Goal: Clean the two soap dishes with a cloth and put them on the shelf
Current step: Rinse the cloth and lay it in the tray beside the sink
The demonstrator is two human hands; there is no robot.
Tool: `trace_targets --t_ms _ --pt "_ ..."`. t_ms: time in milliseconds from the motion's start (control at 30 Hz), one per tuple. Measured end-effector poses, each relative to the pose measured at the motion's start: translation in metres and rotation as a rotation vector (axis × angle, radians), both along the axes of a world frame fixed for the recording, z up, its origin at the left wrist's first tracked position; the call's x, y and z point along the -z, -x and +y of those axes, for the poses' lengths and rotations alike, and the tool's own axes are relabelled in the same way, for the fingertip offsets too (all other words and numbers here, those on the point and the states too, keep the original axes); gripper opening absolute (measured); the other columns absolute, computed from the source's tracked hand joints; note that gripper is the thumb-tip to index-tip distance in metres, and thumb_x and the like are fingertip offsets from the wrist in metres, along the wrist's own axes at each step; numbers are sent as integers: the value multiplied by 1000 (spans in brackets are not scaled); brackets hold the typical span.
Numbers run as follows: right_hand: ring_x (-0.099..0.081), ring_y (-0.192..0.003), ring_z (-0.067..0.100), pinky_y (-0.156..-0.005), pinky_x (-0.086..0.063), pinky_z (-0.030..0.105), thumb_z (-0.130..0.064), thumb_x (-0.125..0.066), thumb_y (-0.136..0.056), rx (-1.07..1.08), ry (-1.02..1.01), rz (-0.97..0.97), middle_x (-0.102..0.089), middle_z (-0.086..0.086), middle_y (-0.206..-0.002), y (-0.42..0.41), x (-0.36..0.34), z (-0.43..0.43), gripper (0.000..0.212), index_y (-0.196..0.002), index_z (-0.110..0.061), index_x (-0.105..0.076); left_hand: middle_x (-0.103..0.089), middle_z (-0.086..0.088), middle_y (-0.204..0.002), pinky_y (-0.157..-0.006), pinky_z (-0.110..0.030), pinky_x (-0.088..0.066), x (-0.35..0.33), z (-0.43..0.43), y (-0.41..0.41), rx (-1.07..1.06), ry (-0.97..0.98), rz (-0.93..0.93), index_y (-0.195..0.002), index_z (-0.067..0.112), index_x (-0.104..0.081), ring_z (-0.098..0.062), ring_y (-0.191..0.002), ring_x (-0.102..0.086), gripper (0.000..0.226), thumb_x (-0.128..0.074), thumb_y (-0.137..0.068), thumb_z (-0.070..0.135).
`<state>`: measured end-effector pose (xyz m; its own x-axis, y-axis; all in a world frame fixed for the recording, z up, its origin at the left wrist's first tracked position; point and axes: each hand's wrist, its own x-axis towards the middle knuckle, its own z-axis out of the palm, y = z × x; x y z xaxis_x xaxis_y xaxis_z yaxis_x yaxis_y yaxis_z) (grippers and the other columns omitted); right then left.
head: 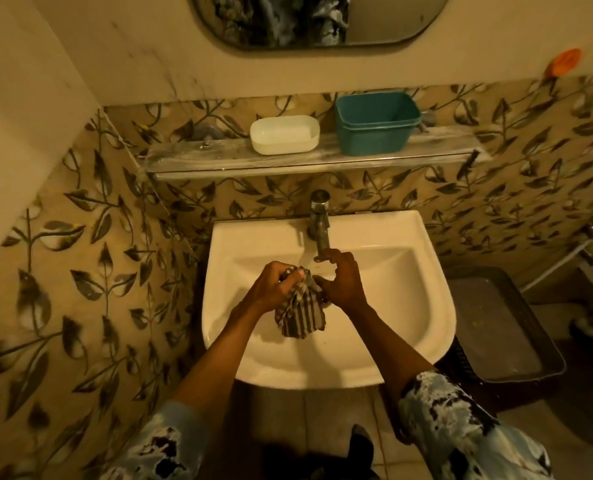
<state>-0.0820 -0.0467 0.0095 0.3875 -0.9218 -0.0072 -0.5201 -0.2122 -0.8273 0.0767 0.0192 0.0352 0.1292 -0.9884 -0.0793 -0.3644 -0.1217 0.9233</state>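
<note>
Both task items stand on the narrow grey wall shelf [226, 157] above the basin: the white oval plastic soap dish [284, 135] near the shelf's middle, and the teal rectangular plastic soap dish [376, 123] just beside it toward the right end, apart from it. The person works lower down, over the middle of the white ceramic sink [426, 306], under the chrome tap [319, 220]. The left hand [274, 285] has its fingers curled tight round the bunched top of the brown-and-white striped cloth [298, 317], which hangs into the basin. The right hand [340, 282] has loosely bent fingers, the index reaching up to the spout tip; whether its thumb pinches the cloth cannot be determined. Assessment: the step in hand is preparing the cloth at the tap, wetting or wringing it. Next action required: free one hand, lift a dish off the shelf and wipe it.
</note>
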Motion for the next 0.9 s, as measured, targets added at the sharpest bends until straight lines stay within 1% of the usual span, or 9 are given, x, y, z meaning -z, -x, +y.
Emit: trace_targets --t_ms 167,233,300,400,500,567,700,800,900 --pt "-51 -118 43 -85 -47 20 15 -53 -86 -202 -329 -93 -56 31 -126 73 -11 -5 34 -119 11 -59 -57 -13 -73 -69 -35 -40 -32 -26 45 274 -186 34 -76 6 -64 -22 -72 -53 35 -60 -88 39" --pt "-54 -113 46 -91 -49 35 5 -45 -94 -155 -479 -177 -58 34 -121 107 -13 -5 28 -117 17 -55 -68 -20 -86 -75 -34 -47 -43 -38 70 392 -203 45 -88 5 -70 -22 -80 -61 37 -63 -86 41" --pt "-58 -100 42 -84 -50 45 -13 -43 -99 -53 -563 -264 -59 30 -114 138 -17 -1 37 -120 17 -49 -73 -16 -96 -78 -33 -53 -50 -49 95 495 -214 110 -98 12 -73 -19 -88 -67 29 -70 -81 35" --pt "-56 -89 35 -69 -48 38 -20 -41 -99 198 -625 -496 -59 27 -104 187 -18 9 43 -121 16 -48 -75 2 -90 -70 -21 -57 -51 -66 141 604 -242 229 -93 23 -72 -10 -88 -70 15 -74 -80 16" --pt "-68 -78 23 -65 -55 32 -14 -49 -90 375 -616 -724 -71 11 -88 236 -17 20 23 -104 0 -62 -69 -6 -101 -76 -26 -57 -43 -78 191 616 -223 235 -104 16 -65 -17 -96 -65 28 -76 -78 13" --pt "-70 -84 22 -69 -58 34 -16 -59 -84 455 -608 -809 -73 10 -94 266 -18 27 26 -106 -4 -66 -64 -10 -108 -78 -31 -56 -31 -86 222 616 -245 269 -113 13 -61 -20 -100 -62 37 -74 -79 8" --pt "-71 -83 23 -70 -59 32 -14 -66 -81 570 -593 -827 -76 10 -89 315 -16 27 23 -101 -4 -68 -61 -14 -120 -88 -40 -52 -3 -100 281 547 -283 291 -127 12 -53 -25 -107 -60 43 -65 -85 5" --pt "-66 -76 21 -72 -56 33 -4 -60 -88 692 -522 -777 -72 6 -77 339 -15 16 7 -89 -9 -65 -61 -14 -120 -96 -41 -46 16 -105 328 370 -393 283 -127 10 -51 -29 -112 -57 35 -53 -96 26" --pt "-61 -82 25 -84 -51 40 -5 -61 -88 746 -541 -775 -64 14 -89 361 -15 1 6 -92 -8 -64 -59 -9 -118 -97 -42 -43 31 -109 368 356 -702 535 -131 11 -50 -27 -114 -54 58 -35 -96 55"
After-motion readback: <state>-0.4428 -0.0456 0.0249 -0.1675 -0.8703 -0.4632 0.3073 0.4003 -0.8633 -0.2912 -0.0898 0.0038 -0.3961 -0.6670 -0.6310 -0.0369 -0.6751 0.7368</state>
